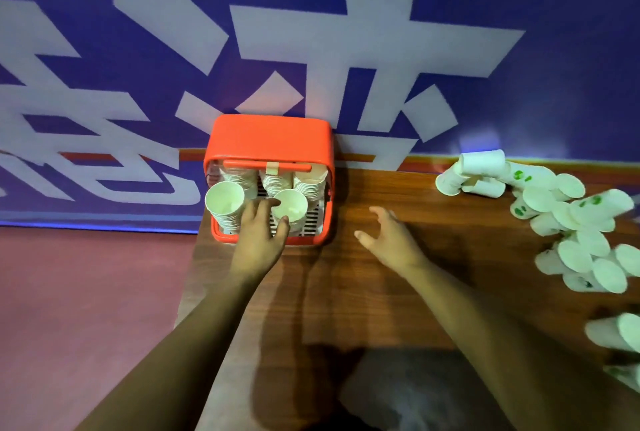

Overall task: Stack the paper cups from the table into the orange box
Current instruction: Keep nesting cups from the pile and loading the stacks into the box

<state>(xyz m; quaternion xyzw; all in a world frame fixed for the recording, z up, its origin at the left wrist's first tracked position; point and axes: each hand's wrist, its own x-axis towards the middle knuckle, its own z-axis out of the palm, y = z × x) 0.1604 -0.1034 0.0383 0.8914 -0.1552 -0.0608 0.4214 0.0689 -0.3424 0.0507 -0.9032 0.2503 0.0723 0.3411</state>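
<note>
While my left grip (261, 233) pinches a cup (294, 205) in the orange box (270, 134) at the far-left corner of the surface (346, 292), my right grip (391, 240) hangs released; loose cups (540, 198) crowd the right edge.

Wooden table (346, 292): box at the far left, loose cups along the right.

The brown wood-grain top is running from the near edge to the purple wall at the far side, its left edge falling off to the reddish floor. The orange box (270, 136) is standing on the far left corner, right against the wall, and is holding upright cup stacks (225, 204). Loose white paper cups (540, 198) are lying in a heap at the far right, most on their sides, some touching or overlapping, a few showing green marks. The heap is trailing nearward along the right edge. The box and the heap are sitting well apart.
</note>
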